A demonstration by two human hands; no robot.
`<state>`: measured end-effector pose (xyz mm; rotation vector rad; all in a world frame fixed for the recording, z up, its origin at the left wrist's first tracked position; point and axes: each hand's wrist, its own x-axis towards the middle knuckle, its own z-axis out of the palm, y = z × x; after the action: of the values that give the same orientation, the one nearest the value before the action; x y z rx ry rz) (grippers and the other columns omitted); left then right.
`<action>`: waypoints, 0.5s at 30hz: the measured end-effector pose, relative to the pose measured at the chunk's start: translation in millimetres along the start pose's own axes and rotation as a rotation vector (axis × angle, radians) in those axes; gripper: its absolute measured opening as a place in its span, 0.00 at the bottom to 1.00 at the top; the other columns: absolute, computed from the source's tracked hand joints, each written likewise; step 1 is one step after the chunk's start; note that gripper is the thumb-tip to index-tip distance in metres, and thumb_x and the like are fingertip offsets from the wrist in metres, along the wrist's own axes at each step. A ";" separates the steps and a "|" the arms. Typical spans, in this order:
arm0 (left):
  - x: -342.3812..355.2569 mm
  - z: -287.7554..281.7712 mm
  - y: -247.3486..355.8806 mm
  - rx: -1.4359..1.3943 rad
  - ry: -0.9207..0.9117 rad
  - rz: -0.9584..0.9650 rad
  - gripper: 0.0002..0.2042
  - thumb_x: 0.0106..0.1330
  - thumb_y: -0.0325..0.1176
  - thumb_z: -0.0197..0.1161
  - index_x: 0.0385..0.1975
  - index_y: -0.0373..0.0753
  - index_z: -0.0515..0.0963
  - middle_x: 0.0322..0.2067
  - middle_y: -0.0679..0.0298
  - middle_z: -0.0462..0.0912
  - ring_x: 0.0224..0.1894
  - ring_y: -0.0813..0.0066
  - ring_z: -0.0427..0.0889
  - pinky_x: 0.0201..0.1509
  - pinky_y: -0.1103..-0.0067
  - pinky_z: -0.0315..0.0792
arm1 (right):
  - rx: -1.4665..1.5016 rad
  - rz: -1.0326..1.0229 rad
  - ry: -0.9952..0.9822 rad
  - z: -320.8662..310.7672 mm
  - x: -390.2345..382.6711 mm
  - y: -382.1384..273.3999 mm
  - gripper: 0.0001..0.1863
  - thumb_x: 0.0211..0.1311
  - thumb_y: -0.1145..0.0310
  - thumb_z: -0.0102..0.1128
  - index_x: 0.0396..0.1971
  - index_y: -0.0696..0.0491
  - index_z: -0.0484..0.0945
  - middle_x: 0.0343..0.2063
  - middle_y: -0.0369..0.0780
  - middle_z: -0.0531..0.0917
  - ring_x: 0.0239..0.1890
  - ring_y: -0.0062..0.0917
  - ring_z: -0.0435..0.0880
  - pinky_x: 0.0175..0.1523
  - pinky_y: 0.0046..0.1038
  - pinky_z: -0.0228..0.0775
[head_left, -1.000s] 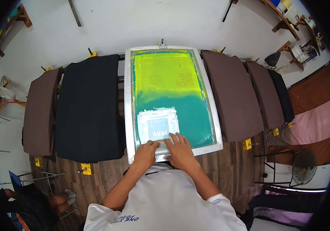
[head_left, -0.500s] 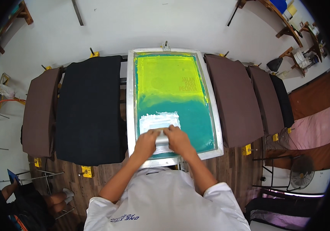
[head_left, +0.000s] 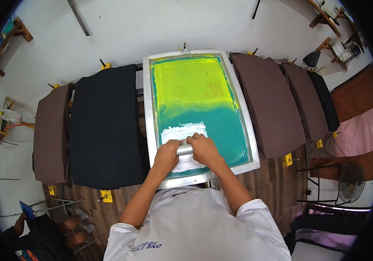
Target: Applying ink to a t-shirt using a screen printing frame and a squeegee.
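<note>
Both hands grip a squeegee with a silver handle [head_left: 185, 149] over the near left part of a screen-printing frame. My left hand [head_left: 167, 156] is closed around its left end, and my right hand [head_left: 204, 149] around its right end. The frame's metal rim [head_left: 187, 180] surrounds a mesh [head_left: 225, 143] that is teal nearby and yellow-green farther off, with faint lettering at the far right. White ink [head_left: 182, 130] forms a rough rectangle on the mesh, just beyond and below the squeegee. The squeegee's blade edge is hidden from view.
Black fabric [head_left: 106, 126] and brown fabric [head_left: 269, 108] cover boards on either side of the frame. Yellow clamps [head_left: 106, 195] stick out at the board ends. A fan [head_left: 351, 183] stands at right. Another person [head_left: 43, 237] sits at lower left, holding a blue object.
The squeegee has shifted slightly away from me and changed its tilt, with both hands still on it. More white ink shows on its near side. The whole view has turned a little.
</note>
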<state>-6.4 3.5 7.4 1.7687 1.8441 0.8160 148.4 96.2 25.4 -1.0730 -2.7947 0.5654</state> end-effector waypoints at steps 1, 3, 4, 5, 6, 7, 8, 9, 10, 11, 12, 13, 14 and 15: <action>0.1 4.7 -4.7 0.005 0.008 0.003 0.24 0.45 0.12 0.59 0.46 0.31 0.79 0.43 0.46 0.82 0.45 0.45 0.81 0.51 0.63 0.76 | -0.018 0.019 -0.052 4.0 3.0 1.3 0.22 0.42 0.79 0.65 0.42 0.53 0.78 0.37 0.44 0.79 0.42 0.40 0.81 0.41 0.40 0.76; -10.4 11.6 -5.1 0.027 -0.010 0.032 0.22 0.45 0.13 0.59 0.44 0.33 0.78 0.42 0.46 0.81 0.41 0.43 0.80 0.48 0.59 0.75 | 0.029 -0.014 0.010 9.6 -17.3 -0.6 0.20 0.42 0.81 0.62 0.41 0.54 0.77 0.37 0.44 0.79 0.41 0.43 0.79 0.41 0.42 0.76; -22.2 16.5 -0.1 0.058 -0.043 0.004 0.24 0.45 0.14 0.59 0.47 0.34 0.77 0.47 0.46 0.79 0.45 0.45 0.79 0.50 0.60 0.74 | 0.027 -0.015 -0.025 13.6 -29.4 -1.6 0.23 0.41 0.80 0.62 0.43 0.55 0.75 0.41 0.45 0.77 0.45 0.42 0.78 0.42 0.42 0.75; -39.4 28.8 -2.4 0.122 -0.021 0.026 0.26 0.45 0.15 0.61 0.50 0.35 0.76 0.50 0.47 0.77 0.49 0.47 0.79 0.54 0.61 0.72 | 0.019 -0.017 0.002 21.4 -44.2 -4.2 0.24 0.41 0.81 0.62 0.44 0.54 0.74 0.42 0.45 0.77 0.46 0.42 0.77 0.43 0.42 0.74; -53.3 31.1 6.7 0.137 -0.019 0.026 0.28 0.45 0.15 0.62 0.52 0.36 0.76 0.51 0.48 0.77 0.52 0.49 0.78 0.56 0.62 0.71 | 0.010 -0.013 0.030 29.5 -58.4 -5.9 0.24 0.40 0.81 0.62 0.44 0.54 0.74 0.43 0.45 0.76 0.47 0.41 0.77 0.43 0.42 0.74; -64.8 29.9 15.5 0.137 -0.058 0.016 0.28 0.45 0.15 0.62 0.53 0.36 0.75 0.52 0.48 0.76 0.52 0.49 0.78 0.57 0.62 0.71 | 0.038 0.002 -0.006 22.3 -71.6 -14.4 0.24 0.40 0.81 0.62 0.43 0.54 0.74 0.44 0.46 0.76 0.48 0.41 0.76 0.44 0.42 0.73; -72.1 26.1 22.9 0.137 -0.096 0.006 0.29 0.46 0.15 0.62 0.54 0.36 0.75 0.53 0.47 0.76 0.53 0.50 0.78 0.57 0.62 0.70 | 0.053 0.004 -0.014 26.0 -82.5 -17.2 0.24 0.40 0.80 0.63 0.43 0.55 0.75 0.44 0.46 0.76 0.48 0.41 0.77 0.45 0.43 0.73; -74.6 19.5 29.6 0.132 -0.124 0.023 0.28 0.46 0.17 0.63 0.53 0.35 0.76 0.49 0.47 0.78 0.50 0.48 0.79 0.55 0.62 0.72 | 0.065 0.007 -0.023 22.5 -88.0 -21.5 0.23 0.40 0.80 0.63 0.43 0.55 0.75 0.44 0.46 0.76 0.48 0.41 0.77 0.45 0.43 0.73; -73.0 13.3 33.3 0.134 -0.126 0.029 0.28 0.46 0.17 0.63 0.53 0.35 0.76 0.49 0.47 0.78 0.50 0.48 0.79 0.55 0.62 0.72 | 0.080 0.039 -0.080 17.8 -89.1 -23.2 0.22 0.41 0.80 0.63 0.42 0.55 0.76 0.43 0.46 0.77 0.47 0.42 0.78 0.45 0.43 0.73; -68.0 6.5 35.3 0.069 -0.191 -0.017 0.27 0.46 0.18 0.63 0.52 0.35 0.76 0.47 0.47 0.80 0.48 0.48 0.80 0.54 0.62 0.73 | 0.080 0.043 -0.075 12.0 -84.5 -22.5 0.22 0.41 0.80 0.63 0.42 0.55 0.76 0.43 0.46 0.77 0.47 0.42 0.78 0.45 0.43 0.73; -63.7 1.1 35.8 0.004 -0.255 -0.065 0.26 0.47 0.19 0.64 0.52 0.35 0.77 0.44 0.47 0.81 0.46 0.48 0.81 0.52 0.62 0.74 | 0.082 0.031 -0.138 2.8 -76.4 -21.5 0.21 0.41 0.80 0.64 0.41 0.54 0.77 0.40 0.46 0.78 0.45 0.43 0.79 0.45 0.43 0.74; -54.9 -1.0 32.4 -0.037 -0.178 -0.023 0.24 0.47 0.20 0.64 0.49 0.35 0.79 0.38 0.48 0.83 0.42 0.47 0.82 0.49 0.62 0.75 | 0.083 0.021 -0.202 -5.1 -67.4 -18.6 0.20 0.41 0.79 0.64 0.40 0.54 0.78 0.38 0.46 0.79 0.43 0.44 0.80 0.44 0.43 0.74; -42.3 -4.9 29.6 -0.054 -0.191 -0.052 0.21 0.47 0.20 0.63 0.46 0.36 0.81 0.36 0.48 0.83 0.41 0.48 0.82 0.49 0.61 0.75 | 0.047 -0.001 -0.157 -6.1 -54.5 -14.0 0.18 0.42 0.79 0.64 0.38 0.53 0.79 0.35 0.46 0.81 0.40 0.44 0.82 0.43 0.42 0.76; -25.1 -10.6 27.4 0.015 -0.203 -0.037 0.20 0.48 0.19 0.61 0.44 0.36 0.82 0.35 0.47 0.82 0.40 0.47 0.82 0.49 0.62 0.76 | 0.039 0.000 -0.141 -8.1 -37.9 -8.2 0.17 0.43 0.79 0.63 0.38 0.53 0.80 0.34 0.47 0.82 0.40 0.44 0.82 0.43 0.42 0.76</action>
<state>8.0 -22.6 32.0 1.7507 1.7481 0.5865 173.4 68.0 37.6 -1.0656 -2.8894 0.7194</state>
